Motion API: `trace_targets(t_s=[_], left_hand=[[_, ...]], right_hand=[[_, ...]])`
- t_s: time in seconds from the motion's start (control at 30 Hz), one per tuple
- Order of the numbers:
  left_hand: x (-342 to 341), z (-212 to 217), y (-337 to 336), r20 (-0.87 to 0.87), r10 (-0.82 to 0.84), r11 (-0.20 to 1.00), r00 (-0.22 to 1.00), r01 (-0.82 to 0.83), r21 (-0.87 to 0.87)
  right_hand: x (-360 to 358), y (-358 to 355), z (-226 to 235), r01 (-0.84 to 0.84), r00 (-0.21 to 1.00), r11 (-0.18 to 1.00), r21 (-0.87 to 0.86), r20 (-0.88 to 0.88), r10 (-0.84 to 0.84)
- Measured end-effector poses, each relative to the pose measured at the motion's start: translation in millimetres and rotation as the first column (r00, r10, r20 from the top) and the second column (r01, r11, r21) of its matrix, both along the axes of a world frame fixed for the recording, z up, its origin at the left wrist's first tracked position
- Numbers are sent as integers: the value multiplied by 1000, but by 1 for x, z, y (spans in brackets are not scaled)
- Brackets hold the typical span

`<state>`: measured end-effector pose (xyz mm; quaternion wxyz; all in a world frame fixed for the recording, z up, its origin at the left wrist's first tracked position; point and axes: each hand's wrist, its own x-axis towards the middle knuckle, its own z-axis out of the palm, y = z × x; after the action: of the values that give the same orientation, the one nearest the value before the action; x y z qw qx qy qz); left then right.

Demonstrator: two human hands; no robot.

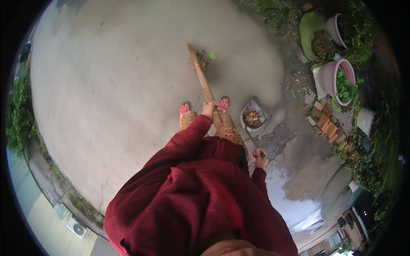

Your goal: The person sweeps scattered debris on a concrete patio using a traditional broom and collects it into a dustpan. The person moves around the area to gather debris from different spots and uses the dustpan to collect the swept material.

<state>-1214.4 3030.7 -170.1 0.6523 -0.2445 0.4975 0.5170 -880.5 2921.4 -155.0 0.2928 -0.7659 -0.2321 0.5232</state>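
Note:
My left hand [208, 110] is wrapped round a long straw broom [202, 79]. The broom slants forward from my legs, its frayed tip down on the concrete. Beside that tip lies a small heap of dark litter [201, 60] with a green leaf [212, 54]. Low at my right side, my right hand [259, 158] grips the dark end of a dustpan's thin handle [251, 137]. The dustpan [263, 112] rests on or just above the ground to the right of my feet; I cannot tell which. Leaves and small scraps [252, 118] lie inside it.
Wet, grey concrete [115, 85] spreads around me, with a shiny puddle [299, 209] behind on the right. Along the right edge stand pink plant pots [328, 79], a white pot [365, 121] and a stack of bricks [328, 126]. Bushes [21, 111] line the far left.

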Motion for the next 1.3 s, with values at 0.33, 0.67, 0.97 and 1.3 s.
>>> trace_targets(t_s=[0.33, 0.67, 0.97, 1.3], left_hand=[[-70, 62, -89, -289, -131, 986, 948, 93, -139], [-155, 45, -109, -459, 43, 990, 887, -99, -99], [-195, -17, -94, -495, -256, 954, 830, 133, -270], [41, -89, -81, -466, -827, 538, 314, 681, -497]], right_hand=[[46, 193, 24, -655, 747, 756, -21, 134, 651], [-5, 340, -26, -899, 424, 430, -87, 78, 902], [-63, 372, -48, -969, 194, 210, -131, 120, 974], [-132, 384, -80, -977, 164, 179, -114, 125, 978]])
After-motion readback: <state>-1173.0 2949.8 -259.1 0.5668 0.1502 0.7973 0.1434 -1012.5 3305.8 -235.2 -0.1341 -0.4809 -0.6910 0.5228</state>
